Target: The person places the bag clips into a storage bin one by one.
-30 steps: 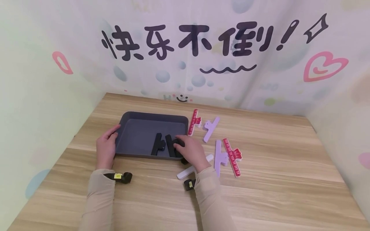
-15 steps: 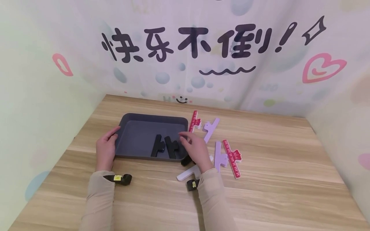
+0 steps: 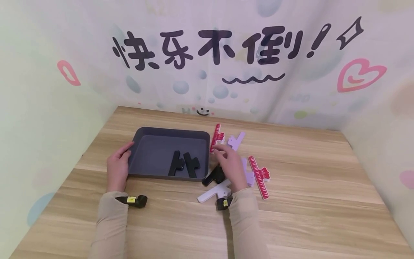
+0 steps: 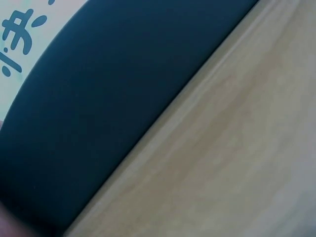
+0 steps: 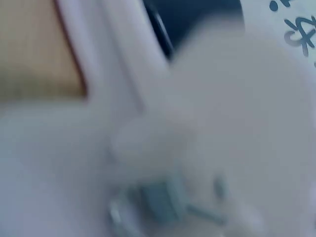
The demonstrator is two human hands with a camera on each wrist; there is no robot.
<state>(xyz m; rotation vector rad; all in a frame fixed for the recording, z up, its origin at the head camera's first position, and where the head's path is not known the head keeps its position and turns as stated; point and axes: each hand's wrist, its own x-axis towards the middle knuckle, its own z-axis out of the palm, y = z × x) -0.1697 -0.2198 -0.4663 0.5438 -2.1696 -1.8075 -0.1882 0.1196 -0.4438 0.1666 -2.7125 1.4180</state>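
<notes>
A dark grey rectangular tray [image 3: 148, 153] lies on the table, with my left hand [image 3: 117, 169] holding its left wall. Inside it are two black long-bar clips [image 3: 176, 163], near the front right. My right hand [image 3: 234, 169] hovers over the clips to the right of the tray, fingers loosely bent around nothing. Under and beside that hand lie a black clip [image 3: 212, 175] by the tray's corner, a white clip [image 3: 211, 191] and a partly hidden purple clip [image 3: 250, 178]. A pale clip [image 5: 163, 133] fills much of the right wrist view, blurred.
Beyond my right hand are a red piano-key-patterned clip [image 3: 216, 135] against the tray's right side and a purple clip [image 3: 238, 139]. Another red clip [image 3: 260, 178] lies farther right. A printed curtain [image 3: 220, 90] rises behind the wooden table [image 3: 307, 187].
My right hand has left the black clip inside the tray and moved right, out over the clips on the table. My left hand stays on the tray.
</notes>
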